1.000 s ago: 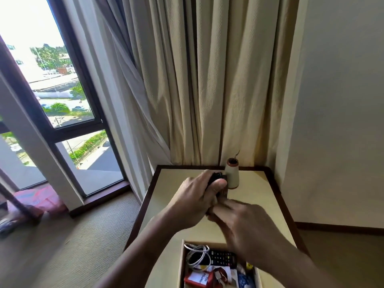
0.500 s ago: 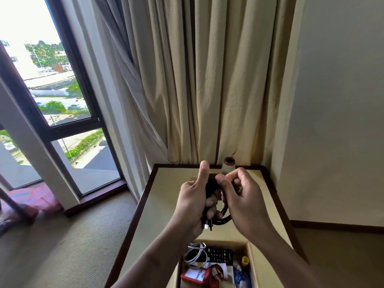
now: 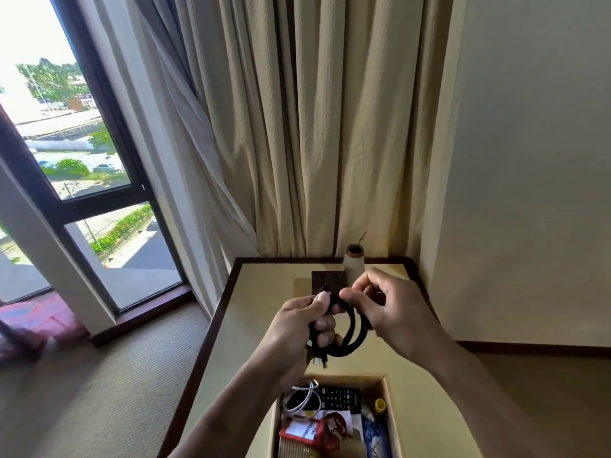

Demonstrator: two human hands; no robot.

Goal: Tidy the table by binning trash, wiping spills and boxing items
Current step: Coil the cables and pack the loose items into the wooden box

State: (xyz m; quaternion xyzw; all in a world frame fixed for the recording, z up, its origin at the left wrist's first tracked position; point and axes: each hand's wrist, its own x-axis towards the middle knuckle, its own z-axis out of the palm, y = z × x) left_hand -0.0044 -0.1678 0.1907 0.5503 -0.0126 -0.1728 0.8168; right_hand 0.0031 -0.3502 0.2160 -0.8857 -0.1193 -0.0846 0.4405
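Note:
A coiled black cable [image 3: 353, 328] hangs in the air above the beige table [image 3: 261, 312]. My left hand [image 3: 299, 328] grips the coil, with its plug ends dangling below the fist. My right hand [image 3: 390, 309] pinches the cable's top loop between thumb and fingers. Below both hands an open cardboard box [image 3: 391, 411] holds a white cable [image 3: 302, 396], a black remote [image 3: 340, 398], a red-and-white packet [image 3: 309, 433] and other small items.
A small dark square item [image 3: 329, 281] lies on the table behind the hands. A cream thread cone [image 3: 353, 257] stands at the back edge against the curtain [image 3: 314, 127]. A wall closes the right side; carpet and a window lie to the left.
Both hands lifted the black cable off the table toward me and spread apart, showing its coil. The dark square item behind them is now uncovered.

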